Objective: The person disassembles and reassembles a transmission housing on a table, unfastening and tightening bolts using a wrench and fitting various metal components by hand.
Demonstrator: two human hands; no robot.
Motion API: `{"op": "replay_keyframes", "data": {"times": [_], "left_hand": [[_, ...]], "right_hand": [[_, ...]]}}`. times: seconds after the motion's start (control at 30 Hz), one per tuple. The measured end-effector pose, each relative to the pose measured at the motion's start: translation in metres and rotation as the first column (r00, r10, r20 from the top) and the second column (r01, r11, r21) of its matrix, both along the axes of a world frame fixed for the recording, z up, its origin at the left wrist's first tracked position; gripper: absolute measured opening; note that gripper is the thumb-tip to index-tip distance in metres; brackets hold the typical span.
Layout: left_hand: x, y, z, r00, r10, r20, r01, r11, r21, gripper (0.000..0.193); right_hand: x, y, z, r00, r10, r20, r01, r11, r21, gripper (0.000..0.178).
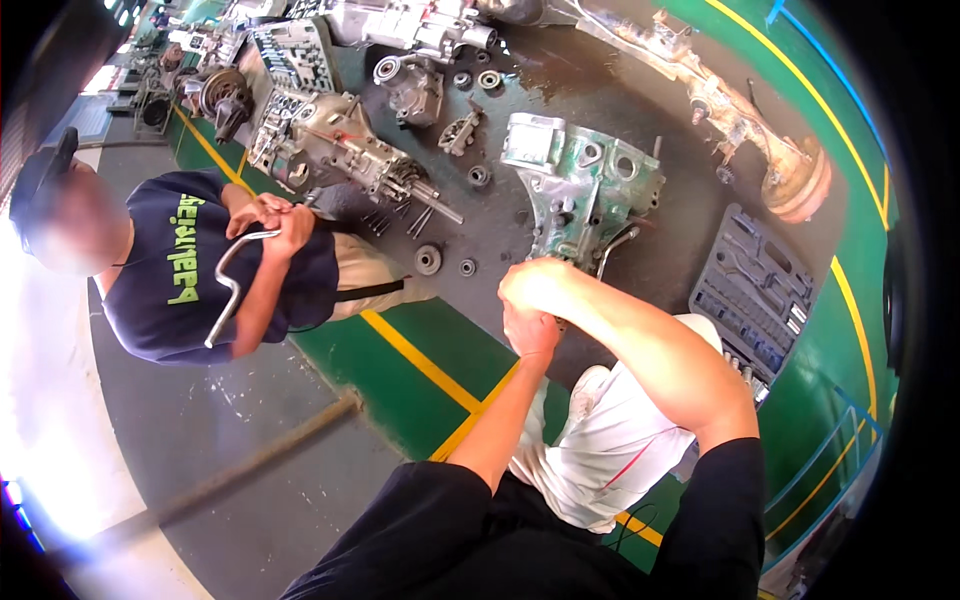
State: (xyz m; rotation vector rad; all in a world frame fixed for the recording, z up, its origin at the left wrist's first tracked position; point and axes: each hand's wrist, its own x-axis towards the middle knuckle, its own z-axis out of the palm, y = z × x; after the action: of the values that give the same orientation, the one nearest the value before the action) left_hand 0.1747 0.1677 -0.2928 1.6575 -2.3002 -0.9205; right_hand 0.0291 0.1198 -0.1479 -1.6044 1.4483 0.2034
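Note:
A green-painted metal gearbox housing (580, 185) stands on the dark work surface just beyond my hands. My right hand (533, 284) is closed at its near lower end, with the forearm reaching across from the right. Just below it, my left hand (530, 332) is closed too, close against the right one. Whatever the fingers hold is hidden behind the hands. A slim metal handle or lever (618, 240) slants up beside the housing, to the right of my hands.
At left a person (190, 260) holds a bent metal bar (232, 285). An opened gearbox (345, 140), loose gears (428, 260) and bolts lie beyond. A grey socket-set case (750, 285) lies right, a rusty axle (735, 125) far right.

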Motion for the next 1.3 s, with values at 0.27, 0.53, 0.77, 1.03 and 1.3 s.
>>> {"op": "replay_keyframes", "data": {"times": [0.27, 0.53, 0.77, 1.03, 1.3], "left_hand": [[0.005, -0.005, -0.006, 0.998, -0.052, -0.035, 0.047, 0.991, -0.122, 0.037], [0.002, -0.001, -0.008, 0.997, -0.013, -0.079, 0.001, 0.989, -0.147, 0.038], [0.000, 0.000, -0.014, 0.996, -0.082, 0.025, 0.084, 0.995, -0.058, 0.044], [-0.006, -0.004, 0.001, 0.973, -0.099, -0.206, 0.046, 0.968, -0.246, 0.039], [-0.011, 0.004, 0.040, 0.989, -0.051, 0.140, 0.039, 0.996, 0.081, 0.039]], "right_hand": [[0.025, 0.005, -0.034, 0.986, -0.107, -0.127, 0.087, 0.984, -0.153, 0.023], [0.004, -0.002, -0.011, 1.000, 0.019, -0.021, -0.019, 0.999, -0.028, 0.025], [0.002, -0.008, -0.051, 0.997, 0.066, -0.031, -0.065, 0.997, 0.040, 0.028], [0.002, -0.007, -0.075, 0.988, 0.145, 0.050, -0.143, 0.988, -0.052, 0.040], [0.002, 0.016, -0.099, 0.985, 0.092, 0.147, -0.069, 0.986, -0.154, 0.038]]}}
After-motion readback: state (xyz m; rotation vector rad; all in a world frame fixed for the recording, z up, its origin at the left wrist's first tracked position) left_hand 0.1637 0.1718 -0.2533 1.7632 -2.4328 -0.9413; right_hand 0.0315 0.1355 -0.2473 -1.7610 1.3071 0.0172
